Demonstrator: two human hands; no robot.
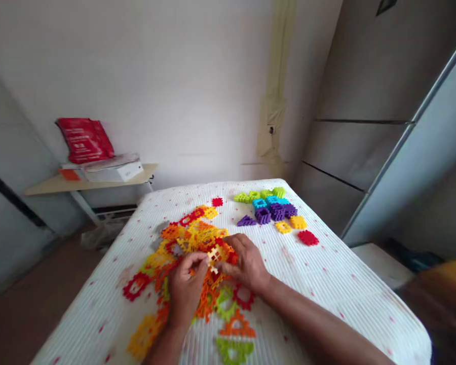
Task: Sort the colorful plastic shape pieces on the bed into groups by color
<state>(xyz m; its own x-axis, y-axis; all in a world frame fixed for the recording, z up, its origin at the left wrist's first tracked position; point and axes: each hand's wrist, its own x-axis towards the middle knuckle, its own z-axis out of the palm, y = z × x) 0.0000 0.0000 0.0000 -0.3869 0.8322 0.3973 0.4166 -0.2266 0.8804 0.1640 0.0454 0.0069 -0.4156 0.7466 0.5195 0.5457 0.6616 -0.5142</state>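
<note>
A pale yellow interlocking toy tile (214,257) with notched edges is raised over the middle of a heap of similar plastic pieces. My left hand (188,281) pinches its left side between thumb and index finger. From the right, my right hand (249,261) curves around it, the thumb at its lower edge and the fingers over the top; those fingertips are partly hidden. Yellow, orange and red tiles (197,235) lie heaped behind and beneath both hands. Close to my right wrist lie a green ring-shaped piece (226,302) and an orange triangular one (237,324).
Sorted stacks stand at the back right of the table (289,299): green (260,194), blue (272,202), purple (277,212), yellow (298,222) and red (308,238). One red square (217,202) lies apart. A side shelf (49,186) holds a red bag (85,140). Grey cabinets (361,101) rise on the right.
</note>
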